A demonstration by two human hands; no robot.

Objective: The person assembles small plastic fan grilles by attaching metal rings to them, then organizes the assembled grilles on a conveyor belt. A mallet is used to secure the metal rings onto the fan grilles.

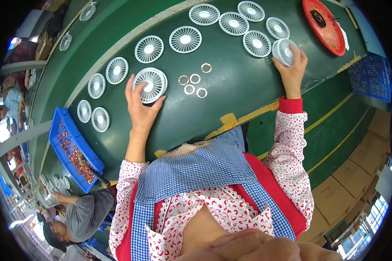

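Observation:
My left hand (142, 112) curls its fingers and thumb around the edge of a white round slotted grille (150, 83), which looks stacked on another. At the right, my right hand (293, 71) grips a second stacked white grille (282, 50) by its rim. Several single grilles lie flat beyond and beside both hands, such as one grille (185, 39) in the far middle and another grille (257, 43) just left of my right hand. Between the hands, several thin copper-coloured rings (202, 97) lie loose on the green table (231, 93).
A blue tray (83, 141) with many small copper-coloured pieces stands at the left edge. A red oval tray (329, 40) holds a dark coil at the far right. Another person (89, 213) sits at the lower left, near more white grilles. Cardboard boxes (331, 195) line the right.

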